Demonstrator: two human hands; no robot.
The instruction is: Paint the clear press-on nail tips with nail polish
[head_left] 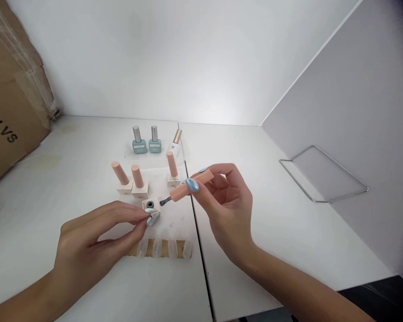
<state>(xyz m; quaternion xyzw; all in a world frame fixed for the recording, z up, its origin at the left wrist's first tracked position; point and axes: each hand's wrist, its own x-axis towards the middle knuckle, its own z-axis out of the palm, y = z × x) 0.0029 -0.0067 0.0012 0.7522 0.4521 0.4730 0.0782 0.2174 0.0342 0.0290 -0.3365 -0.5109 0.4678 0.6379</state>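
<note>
My left hand (97,241) is closed, thumb and fingertips pinched at the near side of an uncapped white nail polish bottle (144,205); its dark round mouth faces up. My right hand (226,205) grips a peach-coloured brush cap (192,186) between thumb and fingers. Dark grey polish coats the brush (165,201), which points left and hangs just right of the bottle's mouth. Below the bottle, several clear nail tips (157,248) stand in a row on a brown strip (180,248). The left hand partly covers this strip's left end.
Two peach-capped bottles (140,183) stand left of the open one, another peach-capped bottle (172,167) behind. Further back are two teal bottles (139,145) and a gold-capped white bottle (175,141). A cardboard box (16,89) is at left, a metal wire frame (322,174) at right.
</note>
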